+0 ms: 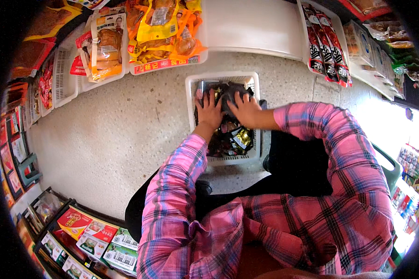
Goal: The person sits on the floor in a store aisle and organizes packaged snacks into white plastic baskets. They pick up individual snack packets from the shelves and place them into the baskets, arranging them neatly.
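Observation:
A white plastic basket [222,75] stands on the speckled floor between my feet, holding a heap of small dark and gold snack packets [242,138]. My left hand [209,112] lies flat over the heap on the basket's left side, fingers spread. Beside it my right hand [246,111] presses on a dark packet or bag [230,92] near the far right, its fingers also apart. Neither hand is closed around anything that I can see. A clear wrapper edge shows near my left fingertips, and the lower layers of packets are hidden.
Ahead is a white shelf [255,26] with a bin of yellow-orange vacuum-packed meats [160,38] and a tray of dark red packets [326,45]. White baskets [65,76] line the left. Boxed goods [90,230] sit on a black rack behind left. A green plastic stool or chair [387,167] is at right.

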Demonstrator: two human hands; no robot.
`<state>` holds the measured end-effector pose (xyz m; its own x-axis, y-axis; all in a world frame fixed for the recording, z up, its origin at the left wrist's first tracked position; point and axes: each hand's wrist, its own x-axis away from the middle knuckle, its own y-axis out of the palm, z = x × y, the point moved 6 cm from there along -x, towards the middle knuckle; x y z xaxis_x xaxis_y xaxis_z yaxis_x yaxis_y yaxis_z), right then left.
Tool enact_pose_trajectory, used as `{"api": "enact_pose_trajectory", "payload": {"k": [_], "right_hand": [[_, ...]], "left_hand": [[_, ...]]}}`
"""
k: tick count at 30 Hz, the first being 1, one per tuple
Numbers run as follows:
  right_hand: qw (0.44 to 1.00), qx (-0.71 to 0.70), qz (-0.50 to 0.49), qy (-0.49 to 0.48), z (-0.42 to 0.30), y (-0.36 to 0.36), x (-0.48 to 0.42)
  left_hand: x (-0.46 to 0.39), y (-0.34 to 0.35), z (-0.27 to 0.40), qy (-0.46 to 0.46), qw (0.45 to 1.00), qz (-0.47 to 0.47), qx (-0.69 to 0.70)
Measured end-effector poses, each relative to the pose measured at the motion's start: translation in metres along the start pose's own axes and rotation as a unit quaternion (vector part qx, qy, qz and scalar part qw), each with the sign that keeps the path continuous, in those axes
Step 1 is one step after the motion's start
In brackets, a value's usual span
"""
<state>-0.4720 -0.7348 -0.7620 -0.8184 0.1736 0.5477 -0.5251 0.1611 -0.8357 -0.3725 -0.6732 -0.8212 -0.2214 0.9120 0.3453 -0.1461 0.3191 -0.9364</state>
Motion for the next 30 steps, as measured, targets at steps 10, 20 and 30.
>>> {"api": "enact_pose_trajectory", "payload": {"k": [10, 20, 30], "right_hand": [[0.948, -0.126, -0.199, -0.214, -0.029, -0.008, 0.038], [0.93, -0.31, -0.188, -0.058, 0.131, -0.143, 0.028], [0.959, 0.071, 0.127, 0.243, 0.213, -0.18, 0.032]], "left_hand": [[0.003, -0.024, 0.004, -0.009, 0.995, 0.032, 0.094], [0.023, -0.03, 0.001, 0.085, 0.981, 0.094, 0.145], [-0.001, -0.052, -0.036, -0.066, 0.934, 0.275, 0.217]]}}
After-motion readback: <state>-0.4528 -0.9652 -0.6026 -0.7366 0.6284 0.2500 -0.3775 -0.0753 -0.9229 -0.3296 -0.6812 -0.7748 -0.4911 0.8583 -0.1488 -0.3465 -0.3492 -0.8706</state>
